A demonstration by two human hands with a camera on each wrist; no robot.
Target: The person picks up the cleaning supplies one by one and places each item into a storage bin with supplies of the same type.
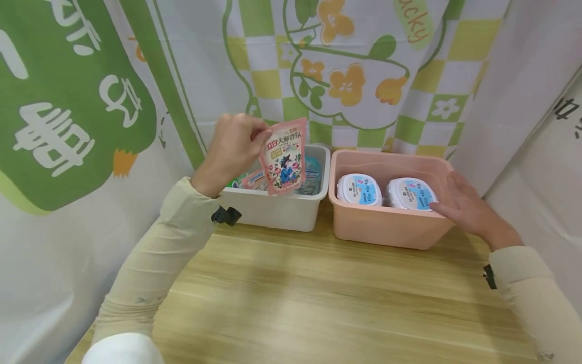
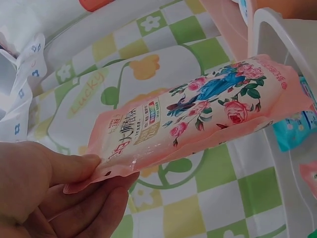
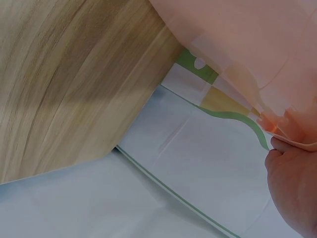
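My left hand (image 1: 238, 146) pinches a pink pouch (image 1: 286, 159) by its edge and holds it up over the white bin (image 1: 277, 210). The pouch carries Chinese print, roses and a figure in blue; in the left wrist view the thumb (image 2: 74, 168) presses on its end. Inside the white bin lie a blue packet (image 1: 311, 174) and a pink packet (image 1: 255, 180). My right hand (image 1: 470, 210) grips the right rim of the pink bin (image 1: 382, 225), its thumb near a white-lidded tub (image 1: 411, 194). A second such tub (image 1: 359, 190) sits beside it.
Both bins stand side by side on a wood-grain table (image 1: 291, 298), near its back edge. Behind them hangs a green-and-yellow checked curtain (image 1: 345, 76) with orange flowers. White cloth hangs at both sides, with a large green print (image 1: 68, 111) at left.
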